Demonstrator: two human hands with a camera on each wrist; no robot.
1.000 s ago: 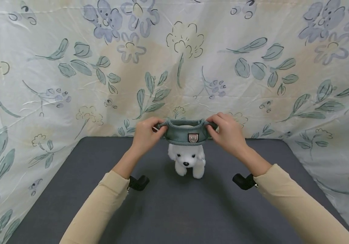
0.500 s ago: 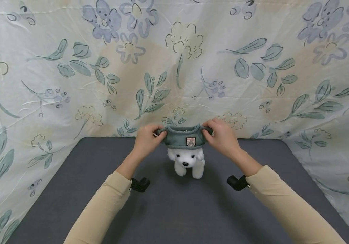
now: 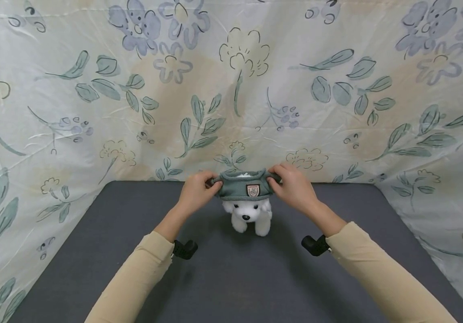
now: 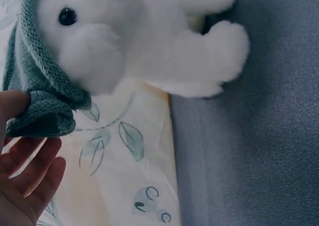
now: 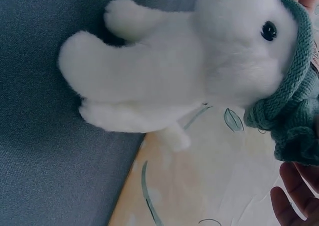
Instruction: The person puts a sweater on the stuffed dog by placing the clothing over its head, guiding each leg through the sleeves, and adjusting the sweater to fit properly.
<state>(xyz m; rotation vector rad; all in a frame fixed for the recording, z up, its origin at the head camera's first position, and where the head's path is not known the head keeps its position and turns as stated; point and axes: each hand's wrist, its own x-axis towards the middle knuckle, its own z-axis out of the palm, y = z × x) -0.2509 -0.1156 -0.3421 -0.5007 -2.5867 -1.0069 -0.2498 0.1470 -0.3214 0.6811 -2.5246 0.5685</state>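
Observation:
A small green knitted sweater (image 3: 239, 187) with a shield-shaped patch sits round the top of a white plush dog's (image 3: 251, 213) head, above its eyes. White fur shows through the neck opening. My left hand (image 3: 196, 190) pinches one sleeve between thumb and fingers; my right hand (image 3: 293, 186) pinches the opposite sleeve. In the left wrist view, the sleeve cuff (image 4: 42, 121) points toward the palm, and the lower hem crosses the head just over the eye. The right wrist view has the other cuff (image 5: 299, 144) beside my curled fingers. The dog stands on its legs, facing me.
A dark grey tabletop (image 3: 235, 278) lies under the dog. Behind it and at both sides hangs a pale floral cloth (image 3: 255, 89). Black wrist cameras (image 3: 185, 249) jut inward from both wrists.
Both hands have moved down with the sweater, which now sits lower on the dog's head. White fur has come into view in its neck opening. The dog stays in place.

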